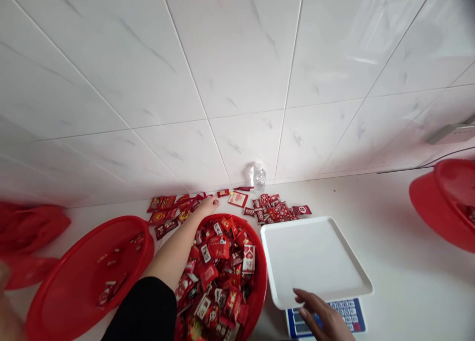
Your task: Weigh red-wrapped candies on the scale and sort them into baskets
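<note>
Left hand (211,205), nearby packet (223,193) lengthwise along wall (245,138)

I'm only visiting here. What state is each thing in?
Left hand: fingers curled; grip unclear
Right hand: open, nothing gripped
Middle red basket: filled with red packets
Left red basket: holds a few packets
Right red basket: partly out of view
Loose packets: lying in groups
Bottle: upright
Scale: readout illegible
White tray: on the scale
</note>
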### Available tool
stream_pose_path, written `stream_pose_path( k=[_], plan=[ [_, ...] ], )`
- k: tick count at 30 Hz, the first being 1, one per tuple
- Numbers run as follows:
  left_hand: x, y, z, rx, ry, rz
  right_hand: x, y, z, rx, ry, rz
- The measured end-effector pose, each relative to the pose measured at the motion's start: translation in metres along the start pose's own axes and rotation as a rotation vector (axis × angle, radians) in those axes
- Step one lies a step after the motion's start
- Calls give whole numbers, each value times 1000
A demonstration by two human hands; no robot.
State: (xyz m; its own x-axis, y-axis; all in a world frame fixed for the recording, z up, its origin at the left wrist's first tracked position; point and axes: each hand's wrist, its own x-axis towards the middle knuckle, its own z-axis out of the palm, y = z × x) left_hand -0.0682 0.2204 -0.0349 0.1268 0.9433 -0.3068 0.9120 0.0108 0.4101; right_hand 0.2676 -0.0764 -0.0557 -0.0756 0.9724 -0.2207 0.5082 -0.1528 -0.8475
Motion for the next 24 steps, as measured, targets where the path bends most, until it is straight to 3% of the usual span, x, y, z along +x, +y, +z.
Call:
stream_pose_path(
  k=[3, 7, 10, 13, 15, 18, 24],
  plan=[
    [-49, 10, 3, -85, 41, 58, -4, -8, -3, -30, -132, -66],
    [-146, 23, 22, -267, 145, 178, -12, -15, -3, -83, -274, -122],
    [-221, 33, 53, -224, 52, 127, -19, -13, -3, -119, -352, -168],
    [-271, 42, 96, -109, -61, 92, -26, -7, -6, -147, -385, -198],
    [-286, 46, 124, 33, -62, 83, -30, -3, -9, -159, -402, -208],
    [-287, 49, 149, 149, 0, 101, -37, 3, -11, -168, -419, -233],
    [-265, 50, 155, -17, 162, 106, -47, 13, -18, -190, -418, -263]
  ],
)
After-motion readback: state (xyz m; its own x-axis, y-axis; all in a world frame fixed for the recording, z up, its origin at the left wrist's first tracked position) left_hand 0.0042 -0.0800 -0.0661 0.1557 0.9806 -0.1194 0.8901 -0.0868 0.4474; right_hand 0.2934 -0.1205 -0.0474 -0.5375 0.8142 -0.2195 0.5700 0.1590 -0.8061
